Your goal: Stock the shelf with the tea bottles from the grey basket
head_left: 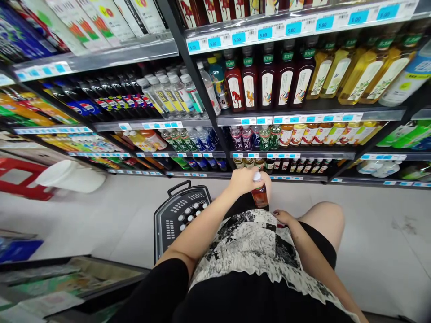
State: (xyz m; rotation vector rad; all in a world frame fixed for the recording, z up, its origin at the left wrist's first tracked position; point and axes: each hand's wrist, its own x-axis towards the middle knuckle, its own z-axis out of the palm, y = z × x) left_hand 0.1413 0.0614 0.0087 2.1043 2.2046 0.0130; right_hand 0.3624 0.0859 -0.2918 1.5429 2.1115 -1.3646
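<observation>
My left hand [245, 180] is closed around the upper part of a small bottle [260, 196] with a white cap and reddish-brown drink. The bottle is held nearly upright above my lap, in front of the bottom shelf. Against the patterned apron [249, 237] rests my right hand [284, 217], its fingers curled and partly hidden. A bit of dark red shows under it; what this is, I cannot make out. To the left of my legs on the floor stands a black basket [175, 208] with several white-capped bottles [193, 213] in it.
Shelves of drinks rise ahead, with price tags along each shelf edge [303, 119]. Several small dark bottles [303, 165] stand on the bottom shelf. A white bucket [72, 175] and a red plastic object [23, 177] are at the left. Behind my left arm is another display [67, 280].
</observation>
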